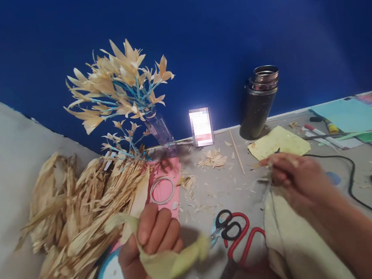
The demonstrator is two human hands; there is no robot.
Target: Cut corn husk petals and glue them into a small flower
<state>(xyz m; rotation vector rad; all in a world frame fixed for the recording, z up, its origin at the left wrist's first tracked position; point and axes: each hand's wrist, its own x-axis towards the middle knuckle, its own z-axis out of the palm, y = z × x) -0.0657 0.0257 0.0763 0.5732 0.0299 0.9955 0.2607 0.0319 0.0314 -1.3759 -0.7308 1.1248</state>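
My left hand (160, 235) is closed around a pale yellow-green corn husk strip (169, 264), whose ends stick out on both sides of the fist. My right hand (297, 177) is pinched shut further right, its fingertips near a yellow paper (278, 141). Small pale bits and a thin strand show at those fingers, but what they grip cannot be made out. Cream fabric (289, 231) with a dark seam lies just beneath the right hand and forearm. Between the hands are black-handled scissors (228, 226) and larger red-handled scissors (240, 242).
Dried corn husks (89, 217) are heaped at left, beside a blue ribbon spool (111, 277). Husk flowers (123, 83) stand in a clear vase (160, 131). A tape ring (162, 190), stick (237, 153), lit phone-like screen (201, 127), dark flask (258, 101) and black cable (352, 176) surround husk scraps (212, 159).
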